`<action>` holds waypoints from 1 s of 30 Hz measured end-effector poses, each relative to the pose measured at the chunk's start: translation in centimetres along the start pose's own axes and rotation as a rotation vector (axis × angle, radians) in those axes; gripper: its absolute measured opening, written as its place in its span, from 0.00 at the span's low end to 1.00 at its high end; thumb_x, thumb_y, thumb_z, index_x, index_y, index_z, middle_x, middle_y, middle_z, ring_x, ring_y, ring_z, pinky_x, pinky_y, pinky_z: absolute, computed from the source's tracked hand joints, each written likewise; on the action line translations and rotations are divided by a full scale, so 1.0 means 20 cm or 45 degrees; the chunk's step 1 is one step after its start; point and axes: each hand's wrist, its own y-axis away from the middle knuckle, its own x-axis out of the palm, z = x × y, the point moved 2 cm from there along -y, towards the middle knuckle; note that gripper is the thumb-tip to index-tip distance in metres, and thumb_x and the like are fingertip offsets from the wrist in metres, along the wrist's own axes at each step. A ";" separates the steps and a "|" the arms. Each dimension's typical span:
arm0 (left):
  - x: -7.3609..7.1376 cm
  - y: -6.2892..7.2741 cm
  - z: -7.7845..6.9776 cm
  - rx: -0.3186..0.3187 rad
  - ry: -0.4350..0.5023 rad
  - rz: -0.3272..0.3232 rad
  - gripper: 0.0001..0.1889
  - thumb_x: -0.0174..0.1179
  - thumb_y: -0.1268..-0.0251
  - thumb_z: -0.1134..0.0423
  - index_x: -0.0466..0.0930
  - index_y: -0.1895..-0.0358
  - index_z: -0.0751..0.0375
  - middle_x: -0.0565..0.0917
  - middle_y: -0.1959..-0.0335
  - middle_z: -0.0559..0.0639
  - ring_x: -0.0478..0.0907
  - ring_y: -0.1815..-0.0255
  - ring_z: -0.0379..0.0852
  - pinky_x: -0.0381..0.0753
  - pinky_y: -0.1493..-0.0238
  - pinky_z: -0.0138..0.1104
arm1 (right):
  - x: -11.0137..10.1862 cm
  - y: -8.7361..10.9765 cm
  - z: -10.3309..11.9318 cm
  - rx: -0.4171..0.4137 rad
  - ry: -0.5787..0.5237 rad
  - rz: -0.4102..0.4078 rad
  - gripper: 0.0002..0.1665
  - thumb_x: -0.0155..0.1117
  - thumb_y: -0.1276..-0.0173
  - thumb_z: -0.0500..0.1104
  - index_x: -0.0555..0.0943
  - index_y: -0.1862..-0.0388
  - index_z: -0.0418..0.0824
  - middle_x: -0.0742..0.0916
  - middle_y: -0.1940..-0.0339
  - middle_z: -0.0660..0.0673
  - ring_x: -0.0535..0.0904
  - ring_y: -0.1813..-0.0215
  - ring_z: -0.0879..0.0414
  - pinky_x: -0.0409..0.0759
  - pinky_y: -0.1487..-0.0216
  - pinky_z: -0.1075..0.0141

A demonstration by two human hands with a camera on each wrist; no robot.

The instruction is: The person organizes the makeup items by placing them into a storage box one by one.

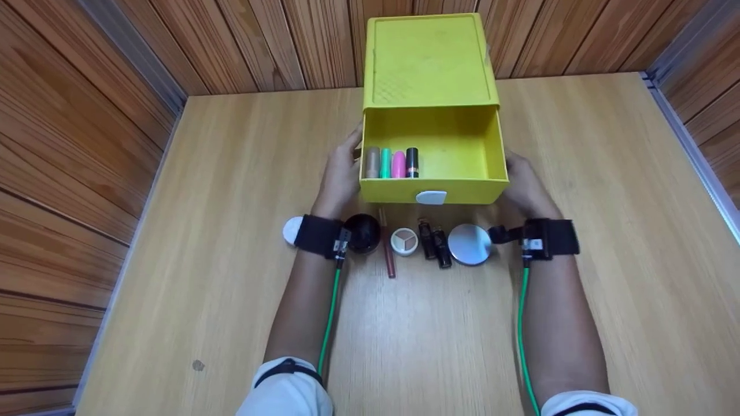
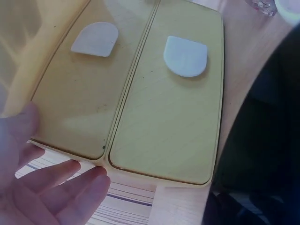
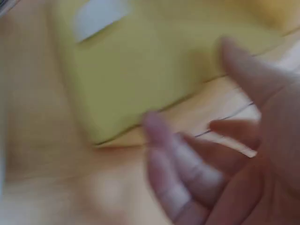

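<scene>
A yellow drawer box [image 1: 430,60] stands at the back of the table with its top drawer [image 1: 433,191] pulled out. Inside, several tubes stand upright at the front left: a brown tube [image 1: 373,163], a green tube [image 1: 385,163], a pink tube [image 1: 399,164] and a black tube [image 1: 411,162]. My left hand [image 1: 341,176] is at the box's left side; in the left wrist view its fingertips [image 2: 96,185] touch the edge, loosely extended. My right hand [image 1: 527,185] is beside the right side, fingers relaxed, blurred in its wrist view. Two white tabs show on the fronts, one a handle [image 2: 185,56].
Before the box lie a white round item [image 1: 292,230], a black round container [image 1: 363,233], a reddish-brown pencil [image 1: 389,254], a white three-part pot [image 1: 404,241], two black tubes, one here [image 1: 441,247], and a silver round compact [image 1: 469,244]. Wood-panelled walls [image 1: 272,43] enclose the table.
</scene>
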 end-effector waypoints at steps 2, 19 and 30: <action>-0.01 0.00 0.00 -0.017 -0.008 -0.020 0.29 0.54 0.27 0.66 0.60 0.26 0.45 0.64 0.28 0.37 0.76 0.42 0.44 0.75 0.44 0.30 | -0.07 -0.01 0.01 -0.005 0.175 -0.049 0.30 0.60 0.28 0.40 0.68 0.29 0.36 0.77 0.36 0.37 0.76 0.43 0.51 0.75 0.44 0.65; -0.07 -0.02 -0.02 -0.041 -0.059 -0.063 0.29 0.54 0.26 0.63 0.60 0.26 0.41 0.65 0.30 0.35 0.74 0.41 0.42 0.72 0.40 0.32 | -0.25 0.18 0.25 -0.114 0.274 -0.115 0.21 0.63 0.30 0.48 0.81 0.44 0.37 0.86 0.53 0.41 0.82 0.60 0.54 0.81 0.60 0.71; 0.01 0.03 -0.01 -0.130 -0.041 -0.031 0.30 0.54 0.27 0.60 0.58 0.26 0.34 0.62 0.28 0.33 0.73 0.39 0.43 0.73 0.42 0.30 | 0.01 0.24 0.12 -0.162 0.872 0.281 0.18 0.67 0.33 0.40 0.81 0.44 0.42 0.86 0.57 0.45 0.82 0.61 0.52 0.82 0.61 0.59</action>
